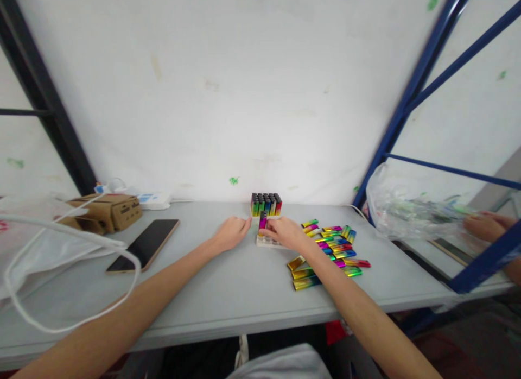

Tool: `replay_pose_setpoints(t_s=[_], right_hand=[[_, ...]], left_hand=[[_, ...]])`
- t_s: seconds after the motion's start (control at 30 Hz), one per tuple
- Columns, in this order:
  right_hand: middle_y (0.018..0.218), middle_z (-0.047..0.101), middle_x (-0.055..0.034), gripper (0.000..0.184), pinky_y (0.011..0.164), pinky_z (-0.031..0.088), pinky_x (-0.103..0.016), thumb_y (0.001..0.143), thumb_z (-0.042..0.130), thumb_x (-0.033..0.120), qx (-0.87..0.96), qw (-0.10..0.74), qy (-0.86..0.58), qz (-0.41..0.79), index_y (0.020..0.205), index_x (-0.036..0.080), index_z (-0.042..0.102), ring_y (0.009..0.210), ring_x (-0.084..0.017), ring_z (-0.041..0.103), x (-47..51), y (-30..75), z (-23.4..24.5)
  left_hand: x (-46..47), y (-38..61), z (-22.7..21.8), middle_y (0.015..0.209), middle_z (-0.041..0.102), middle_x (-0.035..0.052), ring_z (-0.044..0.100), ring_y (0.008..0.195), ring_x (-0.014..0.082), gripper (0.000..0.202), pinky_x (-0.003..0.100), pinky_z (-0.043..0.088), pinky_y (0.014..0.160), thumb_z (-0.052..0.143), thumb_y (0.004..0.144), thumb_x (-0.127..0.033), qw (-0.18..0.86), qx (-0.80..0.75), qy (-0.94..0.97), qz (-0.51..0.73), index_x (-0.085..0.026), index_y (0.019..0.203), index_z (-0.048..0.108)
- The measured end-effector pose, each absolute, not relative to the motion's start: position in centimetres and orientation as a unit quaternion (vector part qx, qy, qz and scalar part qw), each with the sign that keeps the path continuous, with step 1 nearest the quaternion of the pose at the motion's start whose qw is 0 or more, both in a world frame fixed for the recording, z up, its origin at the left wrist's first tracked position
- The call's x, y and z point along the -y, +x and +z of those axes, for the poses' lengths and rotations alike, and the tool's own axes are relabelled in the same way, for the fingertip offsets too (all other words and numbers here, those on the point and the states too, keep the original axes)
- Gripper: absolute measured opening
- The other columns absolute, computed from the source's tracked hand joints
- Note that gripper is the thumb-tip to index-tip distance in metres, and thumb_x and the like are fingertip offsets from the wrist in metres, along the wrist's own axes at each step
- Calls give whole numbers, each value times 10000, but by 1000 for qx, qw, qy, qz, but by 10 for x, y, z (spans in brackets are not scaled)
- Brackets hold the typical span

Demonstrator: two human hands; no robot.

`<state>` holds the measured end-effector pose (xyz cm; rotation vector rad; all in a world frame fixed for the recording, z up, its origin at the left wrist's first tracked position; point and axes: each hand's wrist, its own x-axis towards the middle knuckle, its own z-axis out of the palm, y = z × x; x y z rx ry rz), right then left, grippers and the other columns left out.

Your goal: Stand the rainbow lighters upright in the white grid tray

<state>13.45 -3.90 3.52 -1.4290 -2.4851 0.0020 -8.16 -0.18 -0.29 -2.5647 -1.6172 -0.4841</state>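
Note:
My right hand [286,233] grips a rainbow-coloured lighter [262,220] standing upright in a white tray [264,242] on the grey table [228,281]. My left hand [230,232] rests just left of the tray, fingers curled loosely, holding nothing I can see. Behind the tray stands a filled block of upright lighters [266,204]. A loose pile of several rainbow lighters [331,248] lies flat to the right of my right arm.
A phone [144,243] lies face up at left, beside a cardboard box [108,210], a power strip [152,200] and white cable [61,232]. Right of a blue frame post [407,105], another person's hand [484,227] holds a clear plastic bag [411,210].

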Motion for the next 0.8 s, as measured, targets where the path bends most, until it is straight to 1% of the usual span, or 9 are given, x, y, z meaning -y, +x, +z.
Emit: replay_pose_setpoints(t_s=[0.07, 0.13, 0.23, 0.3, 0.37, 0.47, 0.63, 0.73, 0.8], right_hand=[[788, 713, -52, 478, 621, 345, -255, 1000, 477, 608, 858, 151, -490, 20, 852, 191, 656, 720, -182, 642, 39, 135, 38], [722, 677, -37, 537, 611, 325, -259, 1009, 418, 636, 846, 189, -498, 23, 811, 189, 640, 675, -170, 605, 41, 141, 47], [686, 638, -28, 568, 631, 327, -266, 1055, 311, 584, 815, 275, -510, 12, 786, 188, 617, 653, -157, 573, 49, 160, 68], [680, 625, -24, 556, 647, 338, -270, 1073, 276, 531, 796, 323, -511, 3, 767, 193, 594, 636, -154, 559, 62, 178, 82], [648, 606, -18, 538, 648, 345, -275, 1070, 284, 516, 787, 338, -516, -1, 744, 201, 575, 611, -158, 549, 81, 196, 90], [622, 588, -12, 498, 646, 339, -289, 1065, 321, 498, 789, 314, -528, -6, 739, 213, 567, 590, -166, 536, 112, 220, 89], [708, 637, -32, 410, 629, 338, -299, 1045, 417, 454, 828, 209, -518, 50, 764, 214, 594, 628, -178, 549, 148, 237, 62], [722, 645, -20, 352, 618, 370, -295, 1033, 459, 464, 818, 203, -527, 108, 829, 218, 606, 642, -183, 569, 161, 239, 45], [769, 655, -15, 280, 637, 413, -291, 1011, 513, 462, 813, 210, -522, 146, 899, 227, 616, 679, -185, 592, 169, 241, 35]], left_hand=[[1, -83, -3, 767, 754, 133, 715, 780, 236, 641, 316, 438, 745, 235, 1088, -407, 35, 524, -837, -156, -185, 720, 710], [-1, -84, -3, 784, 759, 128, 712, 789, 236, 638, 312, 429, 745, 224, 1088, -421, 27, 519, -839, -158, -193, 734, 703], [-2, -86, -2, 832, 765, 102, 698, 812, 228, 619, 299, 411, 739, 214, 1083, -471, -10, 489, -851, -191, -211, 784, 690], [-2, -87, -2, 788, 740, 67, 666, 763, 210, 625, 287, 394, 706, 217, 1067, -542, -29, 463, -859, -219, -219, 757, 653], [-1, -88, -1, 673, 664, 31, 600, 665, 191, 640, 284, 361, 643, 237, 1034, -626, -28, 458, -857, -234, -222, 680, 585], [0, -87, -1, 563, 528, -5, 492, 570, 173, 633, 292, 309, 584, 263, 1003, -669, -18, 468, -850, -241, -231, 600, 478], [1, -86, 0, 498, 408, -26, 398, 529, 143, 622, 290, 294, 584, 296, 996, -625, -22, 470, -841, -267, -227, 525, 380], [2, -87, 1, 493, 414, -21, 400, 522, 135, 631, 293, 300, 598, 247, 1003, -615, -25, 476, -834, -278, -224, 523, 373], [2, -86, 2, 505, 469, 3, 461, 536, 148, 624, 308, 324, 629, 201, 1017, -579, -29, 485, -833, -265, -228, 533, 380]])
